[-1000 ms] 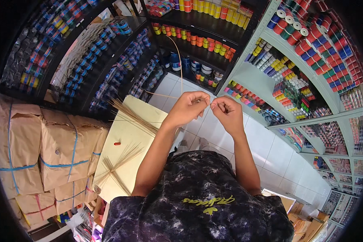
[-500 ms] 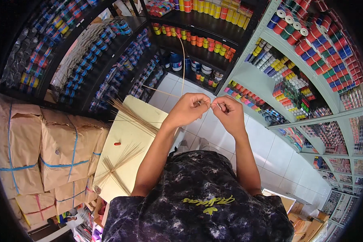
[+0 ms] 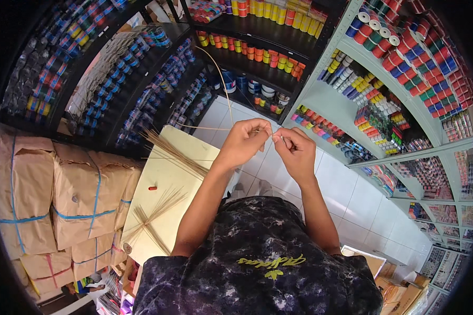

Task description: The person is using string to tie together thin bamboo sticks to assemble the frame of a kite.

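Note:
In front of my chest, my left hand (image 3: 247, 142) and my right hand (image 3: 295, 152) meet at the fingertips, both closed in a pinch. From the left hand a long thin tan stick (image 3: 225, 84) bends up and away toward the far shelf. A second thin strand (image 3: 205, 127) runs out leftward from the same hand. The right fingers pinch close beside the left ones; what lies between them is too small to make out. Left of my arms, a bundle of thin sticks (image 3: 178, 152) and a crossed pile of sticks (image 3: 150, 223) lie on a pale yellow tabletop (image 3: 168, 177).
A small red object (image 3: 152, 188) lies on the tabletop. Brown paper packages (image 3: 84, 189) tied with blue string stack at the left. Black shelves (image 3: 236, 23) and pale green-grey shelves (image 3: 331, 100) with spools surround me. White floor tiles (image 3: 341, 184) show beyond my right hand.
The long stick's upper end has swung left and bent over more. Both hands have shifted slightly left, still pinched together at the fingertips.

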A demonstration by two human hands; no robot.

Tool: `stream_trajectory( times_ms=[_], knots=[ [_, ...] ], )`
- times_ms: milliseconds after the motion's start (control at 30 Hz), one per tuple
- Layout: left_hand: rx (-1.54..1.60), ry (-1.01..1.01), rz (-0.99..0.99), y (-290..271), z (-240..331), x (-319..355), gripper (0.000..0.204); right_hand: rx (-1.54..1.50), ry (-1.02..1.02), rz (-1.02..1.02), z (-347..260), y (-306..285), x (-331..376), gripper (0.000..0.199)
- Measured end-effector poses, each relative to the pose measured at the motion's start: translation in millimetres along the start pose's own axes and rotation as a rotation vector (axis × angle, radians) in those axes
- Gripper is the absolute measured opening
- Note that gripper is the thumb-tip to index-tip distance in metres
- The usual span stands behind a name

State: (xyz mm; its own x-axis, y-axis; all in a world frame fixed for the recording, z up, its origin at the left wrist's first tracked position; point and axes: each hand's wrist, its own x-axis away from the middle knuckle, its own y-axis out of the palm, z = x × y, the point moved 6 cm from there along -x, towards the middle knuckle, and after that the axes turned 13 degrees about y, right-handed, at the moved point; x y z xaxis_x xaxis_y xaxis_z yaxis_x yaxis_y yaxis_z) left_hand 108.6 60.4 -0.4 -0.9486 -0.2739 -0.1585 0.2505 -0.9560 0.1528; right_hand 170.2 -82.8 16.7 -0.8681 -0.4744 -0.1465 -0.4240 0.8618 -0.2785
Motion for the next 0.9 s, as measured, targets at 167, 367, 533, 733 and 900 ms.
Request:
stream_trajectory(
  times_ms=[167,367,533,733,900],
  knots=[
    [0.05,-0.071,-0.006,2.7,7.7,3.4,0.008,0.018,-0.02,-0.015,-3.1,-2.4,-1.7,0.01],
    [-0.047,-0.044,-0.099,3.5,17.8,6.7,0.008,0.042,-0.038,-0.033,-8.4,-6.8,-5.3,0.01],
    [-0.34,0.037,-0.154,-4.6,9.3,7.8,0.011,0.137,-0.049,-0.062,-15.9,-1.0,-3.1,0.01],
    [-0.4,0.08,-0.021,-4.8,13.2,9.2,0.011,0.103,-0.037,-0.003,-17.8,5.6,5.4,0.011],
    [-0.018,-0.029,-0.041,-2.4,10.7,11.2,0.011,0.102,-0.037,-0.017,-5.4,4.3,6.5,0.011]
  ],
)
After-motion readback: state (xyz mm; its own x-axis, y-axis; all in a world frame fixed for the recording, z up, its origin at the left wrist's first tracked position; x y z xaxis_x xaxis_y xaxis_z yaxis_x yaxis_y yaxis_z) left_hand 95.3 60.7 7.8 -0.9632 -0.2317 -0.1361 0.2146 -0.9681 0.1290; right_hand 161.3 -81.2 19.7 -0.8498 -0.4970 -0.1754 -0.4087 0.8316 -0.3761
